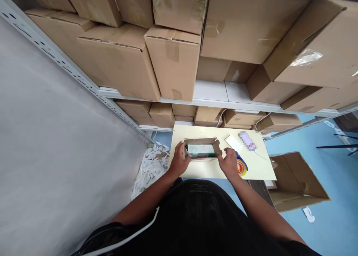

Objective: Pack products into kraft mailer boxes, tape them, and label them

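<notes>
A small open cardboard box (216,146) sits on the cream tabletop (201,171) in front of me. Inside it lies a white carton (200,149) with green and dark red along its near side. My left hand (179,161) grips the box's left wall, thumb over the rim. At the right end, my right hand (229,163) has its thumb against the box's flap and its fingers curled behind. Just beside my right hand is a blue tape dispenser (242,162) with an orange core and yellow roll.
On the table's right are a white flat piece (233,141) and a pixelated object (247,140) with a cable. Shelves (209,90) packed with cardboard boxes (172,64) rise ahead. A large open carton (299,181) stands right; white scraps (151,170) cover the floor left, beside a grey wall (64,147).
</notes>
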`<control>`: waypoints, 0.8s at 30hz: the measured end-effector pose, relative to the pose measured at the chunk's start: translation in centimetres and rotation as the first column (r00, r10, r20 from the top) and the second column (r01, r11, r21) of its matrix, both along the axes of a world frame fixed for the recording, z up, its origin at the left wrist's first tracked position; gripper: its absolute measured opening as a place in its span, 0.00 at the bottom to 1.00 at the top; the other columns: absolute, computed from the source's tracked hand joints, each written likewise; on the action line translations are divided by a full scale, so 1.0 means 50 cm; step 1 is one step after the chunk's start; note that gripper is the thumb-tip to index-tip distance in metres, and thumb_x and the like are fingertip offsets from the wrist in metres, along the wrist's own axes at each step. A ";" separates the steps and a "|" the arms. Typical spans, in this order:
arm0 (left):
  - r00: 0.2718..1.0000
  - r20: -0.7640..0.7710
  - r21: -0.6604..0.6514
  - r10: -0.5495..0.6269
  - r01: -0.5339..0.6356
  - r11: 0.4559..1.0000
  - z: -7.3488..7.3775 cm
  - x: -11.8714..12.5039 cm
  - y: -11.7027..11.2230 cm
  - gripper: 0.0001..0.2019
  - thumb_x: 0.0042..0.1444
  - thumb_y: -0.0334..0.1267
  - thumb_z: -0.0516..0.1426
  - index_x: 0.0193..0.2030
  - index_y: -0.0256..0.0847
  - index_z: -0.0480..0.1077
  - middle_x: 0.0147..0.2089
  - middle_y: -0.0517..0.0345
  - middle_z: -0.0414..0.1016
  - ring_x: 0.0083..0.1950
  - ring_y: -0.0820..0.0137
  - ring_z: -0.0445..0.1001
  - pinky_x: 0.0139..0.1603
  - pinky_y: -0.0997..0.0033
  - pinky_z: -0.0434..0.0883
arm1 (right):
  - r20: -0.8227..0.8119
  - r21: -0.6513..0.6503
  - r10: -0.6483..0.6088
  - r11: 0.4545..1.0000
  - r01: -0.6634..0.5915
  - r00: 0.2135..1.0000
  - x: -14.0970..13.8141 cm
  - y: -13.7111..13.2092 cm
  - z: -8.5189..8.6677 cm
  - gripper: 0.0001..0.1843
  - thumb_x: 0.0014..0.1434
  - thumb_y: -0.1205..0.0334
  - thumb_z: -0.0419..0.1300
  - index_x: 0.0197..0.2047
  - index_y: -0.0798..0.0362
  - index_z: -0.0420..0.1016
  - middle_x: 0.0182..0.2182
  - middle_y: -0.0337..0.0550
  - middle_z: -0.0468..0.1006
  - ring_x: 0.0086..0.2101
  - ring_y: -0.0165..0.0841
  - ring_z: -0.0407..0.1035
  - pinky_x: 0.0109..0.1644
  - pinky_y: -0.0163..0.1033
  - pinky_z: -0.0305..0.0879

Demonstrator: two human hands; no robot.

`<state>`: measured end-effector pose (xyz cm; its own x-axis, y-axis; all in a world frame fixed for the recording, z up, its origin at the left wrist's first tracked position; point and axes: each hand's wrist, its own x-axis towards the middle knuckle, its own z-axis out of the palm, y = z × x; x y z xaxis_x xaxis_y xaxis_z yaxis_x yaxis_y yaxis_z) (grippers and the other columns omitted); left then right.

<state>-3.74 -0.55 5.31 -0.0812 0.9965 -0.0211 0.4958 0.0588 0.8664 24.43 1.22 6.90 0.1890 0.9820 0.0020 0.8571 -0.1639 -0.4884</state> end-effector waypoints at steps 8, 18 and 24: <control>0.949 0.314 -0.447 0.020 0.129 0.885 -0.033 -0.012 0.027 0.26 0.65 0.46 0.52 0.68 0.44 0.63 0.66 0.49 0.73 0.63 0.58 0.74 0.62 0.55 0.72 | -0.650 -0.622 -0.420 0.773 -0.126 0.633 0.030 0.029 -0.019 0.21 0.60 0.49 0.61 0.52 0.51 0.73 0.54 0.53 0.77 0.42 0.40 0.77 0.46 0.47 0.77; 0.916 0.360 -0.447 0.175 0.005 0.894 -0.033 0.031 -0.006 0.29 0.64 0.49 0.51 0.71 0.46 0.62 0.66 0.50 0.73 0.64 0.55 0.73 0.61 0.55 0.72 | -0.638 -0.670 -0.381 0.703 -0.238 0.670 0.064 0.107 -0.051 0.22 0.62 0.50 0.61 0.55 0.53 0.72 0.60 0.56 0.74 0.36 0.37 0.79 0.41 0.44 0.79; 0.917 0.290 -0.431 0.273 -0.130 0.893 -0.047 0.064 -0.016 0.27 0.64 0.49 0.52 0.69 0.48 0.65 0.64 0.52 0.75 0.64 0.54 0.73 0.63 0.53 0.70 | -0.596 -0.640 -0.313 0.742 -0.201 0.740 0.069 0.113 -0.082 0.17 0.59 0.54 0.63 0.50 0.52 0.73 0.45 0.51 0.82 0.33 0.36 0.78 0.39 0.41 0.79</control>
